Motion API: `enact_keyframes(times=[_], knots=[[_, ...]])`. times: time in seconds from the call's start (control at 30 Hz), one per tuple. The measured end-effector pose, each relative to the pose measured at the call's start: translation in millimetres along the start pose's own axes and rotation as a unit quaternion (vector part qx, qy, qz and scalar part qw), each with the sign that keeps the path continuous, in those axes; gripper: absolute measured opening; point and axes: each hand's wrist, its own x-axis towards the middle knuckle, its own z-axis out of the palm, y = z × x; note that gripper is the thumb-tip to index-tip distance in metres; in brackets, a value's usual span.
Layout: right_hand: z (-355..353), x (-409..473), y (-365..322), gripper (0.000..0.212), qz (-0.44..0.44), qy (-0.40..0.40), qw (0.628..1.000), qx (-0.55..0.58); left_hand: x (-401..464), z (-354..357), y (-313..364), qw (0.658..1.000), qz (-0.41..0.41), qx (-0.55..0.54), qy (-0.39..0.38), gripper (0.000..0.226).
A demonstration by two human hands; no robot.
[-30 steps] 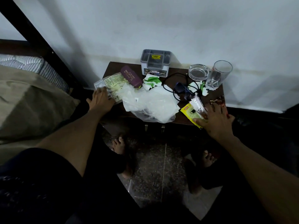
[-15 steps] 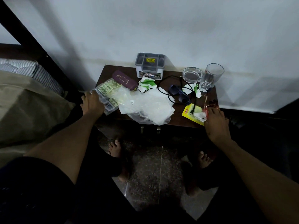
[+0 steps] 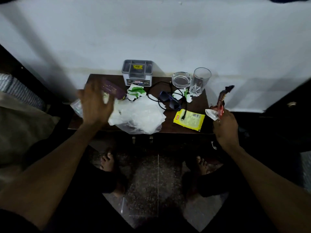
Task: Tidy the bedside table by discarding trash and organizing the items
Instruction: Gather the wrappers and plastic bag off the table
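The dark wooden bedside table (image 3: 202,98) stands against a white wall. My right hand (image 3: 226,128) is off its right edge, shut on a red wrapper (image 3: 221,102) and a scrap of white wrapper. My left hand (image 3: 96,105) hovers blurred over the left side with fingers spread and nothing in it, above a clear packet (image 3: 76,106) and next to a maroon case (image 3: 111,89). A crumpled clear plastic bag (image 3: 138,116) lies at the front middle. A yellow sachet (image 3: 189,120) lies at the front right.
A grey organizer box (image 3: 137,73) stands at the back. Crumpled green-white paper (image 3: 135,93), sunglasses (image 3: 169,100), a black cable (image 3: 156,91), a glass ashtray (image 3: 181,79) and a drinking glass (image 3: 200,81) are on the table too. The bed (image 3: 20,118) is to the left. My bare feet rest on the floor below.
My right hand lifted the red and white wrappers off the table's right edge. My left hand rose from the packet at the left and moved toward the middle with fingers spread.
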Motion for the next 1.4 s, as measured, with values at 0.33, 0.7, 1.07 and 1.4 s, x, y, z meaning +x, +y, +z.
enact_keyframes(times=[0.33, 0.7, 1.07, 1.4], knots=[[-20.4, -14.8, 10.2, 0.028, 0.005, 0.014, 0.992, 0.125, -69.1, 85.9, 202.1, 0.916, 0.351, 0.033, -0.194, 0.056], [-33.3, -18.6, 42.1, 0.030, 0.158, -0.009, 0.972, 0.171, -91.1, 117.0, 244.2, 0.881, 0.369, 0.120, -0.271, 0.028], [-51.7, -11.9, 103.8, 0.049, 0.225, 0.005, 0.969, 0.099, -89.7, 136.3, 383.4, 0.908, 0.109, -0.252, -0.318, 0.010], [-42.5, -0.7, 143.7, 0.088, 0.299, -0.204, 0.930, 0.068, -105.9, 137.1, 362.9, 0.848, 0.091, -0.284, -0.438, 0.046]])
